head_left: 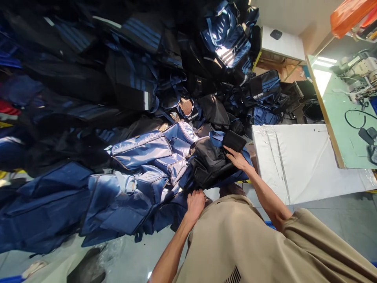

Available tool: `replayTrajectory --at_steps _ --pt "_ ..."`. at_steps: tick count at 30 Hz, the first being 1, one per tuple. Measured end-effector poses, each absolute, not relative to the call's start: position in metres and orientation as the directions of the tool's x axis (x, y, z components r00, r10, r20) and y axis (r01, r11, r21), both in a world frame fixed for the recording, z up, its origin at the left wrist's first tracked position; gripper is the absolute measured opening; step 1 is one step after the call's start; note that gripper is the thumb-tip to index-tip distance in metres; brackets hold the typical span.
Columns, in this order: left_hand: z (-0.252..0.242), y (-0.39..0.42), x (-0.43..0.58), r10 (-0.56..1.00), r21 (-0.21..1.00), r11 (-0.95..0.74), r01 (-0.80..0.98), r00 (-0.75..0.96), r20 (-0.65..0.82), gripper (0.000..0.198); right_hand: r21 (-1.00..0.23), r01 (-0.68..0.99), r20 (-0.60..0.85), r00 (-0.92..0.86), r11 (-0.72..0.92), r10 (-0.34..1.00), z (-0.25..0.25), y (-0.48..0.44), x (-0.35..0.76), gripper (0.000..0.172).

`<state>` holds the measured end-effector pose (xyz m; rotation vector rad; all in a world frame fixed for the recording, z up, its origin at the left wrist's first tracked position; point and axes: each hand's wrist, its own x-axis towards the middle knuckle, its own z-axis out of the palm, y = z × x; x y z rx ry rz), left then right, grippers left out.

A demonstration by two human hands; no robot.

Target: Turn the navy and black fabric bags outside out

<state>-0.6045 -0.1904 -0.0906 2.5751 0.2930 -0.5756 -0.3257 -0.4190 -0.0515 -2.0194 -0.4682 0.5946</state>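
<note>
A black bag [209,159] with blue parts lies in front of me, at the near edge of a heap of bags. My left hand [196,202] is at its lower left edge, fingers curled over the fabric, with the fingertips partly hidden. On the bag's right side, my right hand [236,158] grips it beside a flat black panel [234,140], fingers pointing left. Shiny blue bags [144,149] lie just left of it, creased and overlapping. A larger dark blue bag [47,208] is further left.
Black bags with blue stripes [141,33] are piled high at the back. To the right stands a white wrapped slab [294,157]. Beyond it, a green-topped table [332,114] carries a sewing machine [361,70]. A white table [284,45] is at the back right.
</note>
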Motion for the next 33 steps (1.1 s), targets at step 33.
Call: replayTrajectory --at_steps 33 --pt "-0.042 -0.227 -0.452 0.258 0.445 -0.784 0.433 0.879 -0.401 0.024 -0.876 -0.246 -0.133 0.950 -0.414 -0.282 -0.067 -0.498 -0.409 0.070"
